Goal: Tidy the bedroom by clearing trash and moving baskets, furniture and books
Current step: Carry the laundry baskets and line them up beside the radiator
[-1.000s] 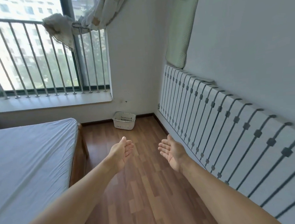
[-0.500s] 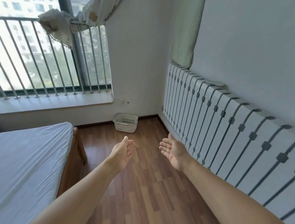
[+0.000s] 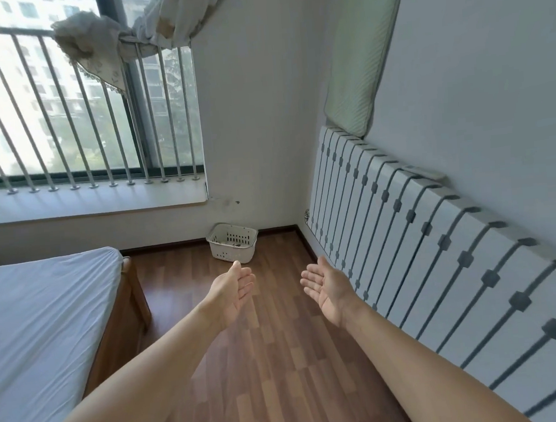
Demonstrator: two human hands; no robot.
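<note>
As I hold both arms out, left hand (image 3: pixel 233 289): fingers straight, together, empty.
Right hand (image 3: pixel 327 288): palm up, fingers slightly spread, empty.
Basket (image 3: pixel 231 252): on floor (image 3: pixel 275 361), beyond my 2 hands, apart.

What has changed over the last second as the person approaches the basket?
The view has advanced toward the white basket, which now looks larger and lower in frame; less of the bed shows. Nothing was grasped or released. The left hand and right hand stay open, reaching forward; the basket stays in its corner.
</note>
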